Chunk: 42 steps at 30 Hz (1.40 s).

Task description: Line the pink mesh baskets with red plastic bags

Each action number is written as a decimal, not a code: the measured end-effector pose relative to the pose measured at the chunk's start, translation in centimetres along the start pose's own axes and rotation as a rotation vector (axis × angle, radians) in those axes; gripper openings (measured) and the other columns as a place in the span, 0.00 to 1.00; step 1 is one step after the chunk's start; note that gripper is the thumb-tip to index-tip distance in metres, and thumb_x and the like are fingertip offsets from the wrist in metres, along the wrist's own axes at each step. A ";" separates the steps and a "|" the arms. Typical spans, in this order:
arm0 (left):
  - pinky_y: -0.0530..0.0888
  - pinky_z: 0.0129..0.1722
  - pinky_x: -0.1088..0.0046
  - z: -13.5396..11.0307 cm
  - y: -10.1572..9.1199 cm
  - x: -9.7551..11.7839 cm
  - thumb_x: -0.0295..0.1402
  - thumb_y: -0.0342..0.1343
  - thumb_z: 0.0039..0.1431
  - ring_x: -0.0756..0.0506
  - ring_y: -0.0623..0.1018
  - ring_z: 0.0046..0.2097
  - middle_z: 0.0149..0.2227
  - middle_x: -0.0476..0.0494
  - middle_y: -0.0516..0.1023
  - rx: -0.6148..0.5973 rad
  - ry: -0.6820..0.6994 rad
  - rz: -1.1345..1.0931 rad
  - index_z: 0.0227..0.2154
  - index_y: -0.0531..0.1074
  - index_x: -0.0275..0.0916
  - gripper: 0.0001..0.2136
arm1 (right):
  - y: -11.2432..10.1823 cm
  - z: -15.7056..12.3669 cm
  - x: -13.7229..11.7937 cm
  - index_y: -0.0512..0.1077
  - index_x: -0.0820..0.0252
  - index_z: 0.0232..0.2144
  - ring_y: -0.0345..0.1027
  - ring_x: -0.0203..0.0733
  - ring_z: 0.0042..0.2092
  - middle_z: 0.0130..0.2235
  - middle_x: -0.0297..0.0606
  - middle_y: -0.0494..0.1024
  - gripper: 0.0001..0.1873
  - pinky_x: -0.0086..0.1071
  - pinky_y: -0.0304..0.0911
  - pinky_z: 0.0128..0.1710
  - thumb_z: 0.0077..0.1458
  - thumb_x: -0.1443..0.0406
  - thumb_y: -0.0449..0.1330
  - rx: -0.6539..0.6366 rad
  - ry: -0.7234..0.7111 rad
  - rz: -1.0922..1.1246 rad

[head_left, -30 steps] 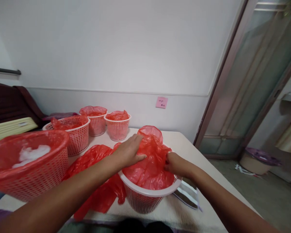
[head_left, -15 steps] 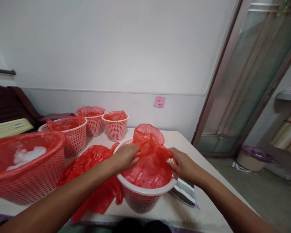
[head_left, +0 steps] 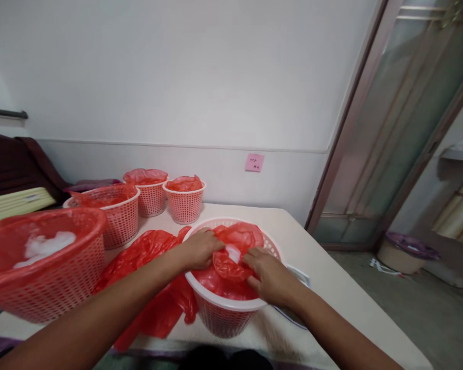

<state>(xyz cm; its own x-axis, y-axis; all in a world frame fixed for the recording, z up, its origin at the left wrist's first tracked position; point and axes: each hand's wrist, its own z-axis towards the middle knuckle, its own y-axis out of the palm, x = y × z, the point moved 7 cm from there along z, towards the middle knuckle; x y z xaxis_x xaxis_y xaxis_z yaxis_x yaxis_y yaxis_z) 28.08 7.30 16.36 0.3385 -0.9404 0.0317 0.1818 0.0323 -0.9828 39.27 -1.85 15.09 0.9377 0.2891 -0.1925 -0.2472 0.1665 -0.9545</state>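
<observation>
Two hands in the shot: the left hand [head_left: 202,249] and right hand [head_left: 268,275] both press down open-fingered (not clenched, as far as I can see) on a red plastic bag [head_left: 235,239] bunched inside a white plastic basket [head_left: 226,304] on the counter [head_left: 324,277] — a loose red bag [head_left: 146,244] lies just beside it. A bigger red-lined basket [head_left: 42,288] sits left, three smaller lined baskets [head_left: 185,208] behind.

A basket [head_left: 224,319] holding a bag [head_left: 226,287] sits at the table's [head_left: 327,303] front edge; four more baskets [head_left: 116,226] line its left side.
</observation>
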 end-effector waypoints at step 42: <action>0.74 0.41 0.57 -4.3 1.4 -0.7 0.51 0.51 0.55 0.33 0.80 0.43 0.40 0.34 0.82 0.087 -0.622 -0.175 0.40 0.77 0.39 0.22 | 1.5 -4.9 2.6 0.71 0.54 0.40 0.72 0.40 0.39 0.39 0.35 0.78 0.10 0.30 0.63 0.39 0.63 0.61 0.50 0.735 0.060 0.121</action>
<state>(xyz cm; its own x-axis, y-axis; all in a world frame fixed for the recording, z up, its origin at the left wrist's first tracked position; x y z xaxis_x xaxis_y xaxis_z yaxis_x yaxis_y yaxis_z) 24.08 6.54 14.18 0.7636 -0.5636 0.3150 0.3478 -0.0521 -0.9361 42.53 -5.51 12.08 0.9000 0.2973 -0.3189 -0.4295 0.7299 -0.5317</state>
